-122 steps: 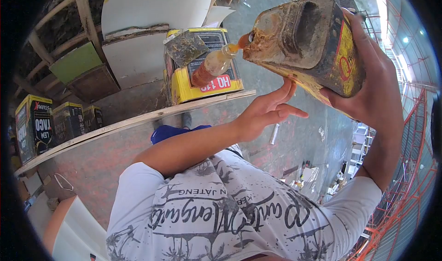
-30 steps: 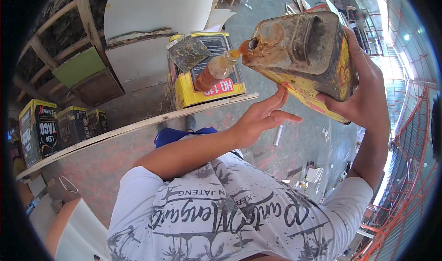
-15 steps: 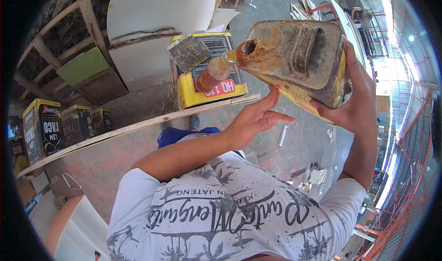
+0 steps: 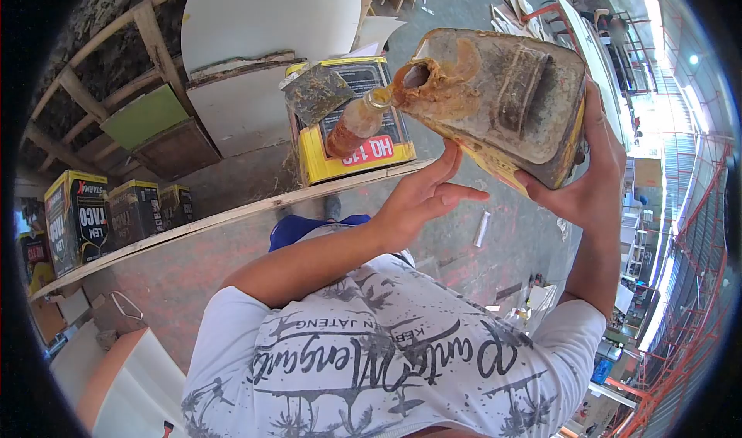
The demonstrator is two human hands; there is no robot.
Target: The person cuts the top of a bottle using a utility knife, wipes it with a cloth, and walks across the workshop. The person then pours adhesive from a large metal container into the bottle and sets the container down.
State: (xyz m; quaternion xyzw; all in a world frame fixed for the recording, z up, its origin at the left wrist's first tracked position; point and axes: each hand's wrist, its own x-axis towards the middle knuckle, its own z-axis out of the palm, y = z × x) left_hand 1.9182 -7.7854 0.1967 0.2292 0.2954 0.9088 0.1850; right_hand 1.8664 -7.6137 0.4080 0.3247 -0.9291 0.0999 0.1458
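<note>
My right hand (image 4: 595, 167) grips the bottom corner of a rusty, glue-crusted tin can (image 4: 502, 102), which is tilted with its open mouth facing left. My left hand (image 4: 425, 194) is open below the can, fingers extended, its raised fingertips at the can's lower edge. Close against the can's mouth is the neck of a glass bottle (image 4: 354, 125) with reddish-brown contents; no stream between them can be made out. The bottle stands at a yellow and black tin labelled HQ (image 4: 313, 156). A stained flat piece (image 4: 317, 94) lies beside the bottle on that tin.
A wooden plank edge (image 4: 232, 210) runs in front of me. Several glue tins (image 4: 77, 221) stand along it at left. White boards (image 4: 270, 20) lean behind. A small white tube-like item (image 4: 482, 229) lies on the concrete floor. Stacked panels and red metal framing (image 4: 688, 314) are at right.
The tilted can has shifted slightly, with its mouth a little further left and more of its top facing me. My hands hold nearly the same positions; the bottle stays put.
</note>
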